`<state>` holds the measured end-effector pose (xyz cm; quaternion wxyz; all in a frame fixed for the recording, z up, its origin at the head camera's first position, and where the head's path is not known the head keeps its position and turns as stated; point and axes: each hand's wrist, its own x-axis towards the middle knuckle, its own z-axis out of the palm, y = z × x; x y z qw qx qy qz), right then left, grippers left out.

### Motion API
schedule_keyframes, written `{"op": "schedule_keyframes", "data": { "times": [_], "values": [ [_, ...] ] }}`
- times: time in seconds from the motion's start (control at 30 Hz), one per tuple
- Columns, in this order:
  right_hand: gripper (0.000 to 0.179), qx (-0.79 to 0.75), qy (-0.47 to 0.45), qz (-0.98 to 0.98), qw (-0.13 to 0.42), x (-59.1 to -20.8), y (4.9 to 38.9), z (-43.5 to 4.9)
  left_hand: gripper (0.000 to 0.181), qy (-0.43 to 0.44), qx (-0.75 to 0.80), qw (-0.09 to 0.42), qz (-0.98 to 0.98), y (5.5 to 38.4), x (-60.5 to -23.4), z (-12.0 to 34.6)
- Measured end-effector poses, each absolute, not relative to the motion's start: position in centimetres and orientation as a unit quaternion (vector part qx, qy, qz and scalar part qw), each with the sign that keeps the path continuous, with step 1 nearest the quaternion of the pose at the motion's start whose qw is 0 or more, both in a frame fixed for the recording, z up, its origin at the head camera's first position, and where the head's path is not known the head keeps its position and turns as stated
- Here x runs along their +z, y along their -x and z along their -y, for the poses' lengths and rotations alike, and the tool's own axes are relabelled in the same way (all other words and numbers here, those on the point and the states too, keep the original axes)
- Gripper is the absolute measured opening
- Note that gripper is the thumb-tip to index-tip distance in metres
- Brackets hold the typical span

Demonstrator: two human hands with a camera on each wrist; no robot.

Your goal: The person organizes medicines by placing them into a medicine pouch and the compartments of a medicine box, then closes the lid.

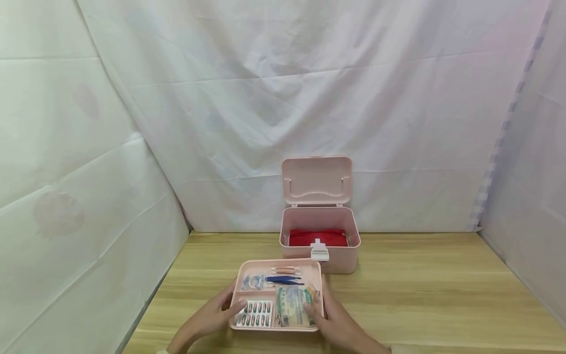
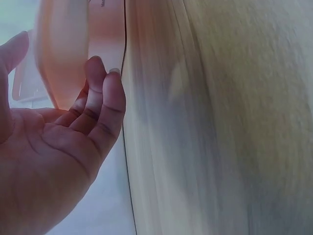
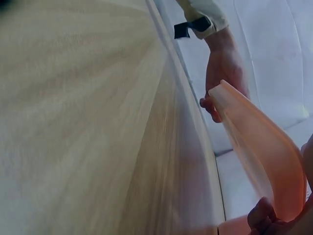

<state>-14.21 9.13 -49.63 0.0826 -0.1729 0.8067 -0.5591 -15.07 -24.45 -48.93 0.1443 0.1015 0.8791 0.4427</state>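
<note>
Both hands hold a shallow pink tray (image 1: 274, 329) raised above the table, in front of an open pink box. My left hand (image 1: 212, 312) grips its left side, thumb over the rim and fingers underneath. On the right side, my right hand (image 1: 332, 322) has its thumb inside, over a printed packet (image 1: 291, 306), with fingers under the edge. Other compartments carry a blister pack of capsules (image 1: 254, 313), blue tweezers (image 1: 283, 280), thin pink-and-white sticks (image 1: 285, 270) and a small clear bag (image 1: 254, 281). The right wrist view shows the tray's underside (image 3: 259, 152).
Behind the tray stands the pink box (image 1: 340, 260), its lid (image 1: 317, 181) raised and a white latch (image 1: 319, 252) at the front. A red pouch (image 1: 318, 238) lies inside it. White cloth (image 1: 274, 118) hangs behind and beside the wooden table (image 1: 433, 295).
</note>
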Motion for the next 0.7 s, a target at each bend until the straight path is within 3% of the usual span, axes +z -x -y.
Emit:
{"op": "schedule_keyframes", "data": {
  "times": [0.23,0.43,0.7],
  "values": [
    [0.088,-0.543,0.16,-0.814,0.128,-48.9,13.1,-8.7,0.076,-0.091,0.46,0.148,-0.871,14.9,-48.9,25.1],
    [0.086,-0.566,0.156,-0.797,0.142,-48.3,12.9,-8.4,0.069,-0.061,0.465,0.107,-0.877,14.1,-48.1,25.3],
    [0.081,-0.556,0.161,-0.811,0.084,-46.7,13.0,-8.2,0.058,-0.055,0.513,0.058,-0.855,14.3,-46.5,24.7]
  ]
}}
